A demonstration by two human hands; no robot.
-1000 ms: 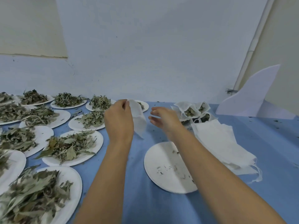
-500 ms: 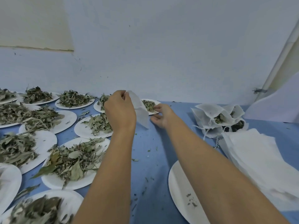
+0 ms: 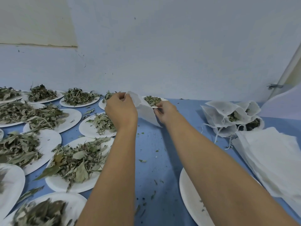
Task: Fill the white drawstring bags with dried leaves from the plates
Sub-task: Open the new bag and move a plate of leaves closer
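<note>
Done: a cluster of filled bags (image 3: 231, 115), leaves showing at their mouths, sits at the far right, and one emptied plate (image 3: 192, 201) lies near you, crumbs only. In hand: one limp white drawstring bag (image 3: 144, 110) hangs above the blue tablecloth (image 3: 154, 160). Your left hand (image 3: 121, 111) pinches its top edge. Your right hand (image 3: 164, 111) curls at the near rim of the far plate (image 3: 153, 100) of leaves; whether it grips rim or bag cannot be told. Left: many heaped plates (image 3: 76, 162), a thick stack of flat bags (image 3: 268, 157). Judged: early in the task.
</note>
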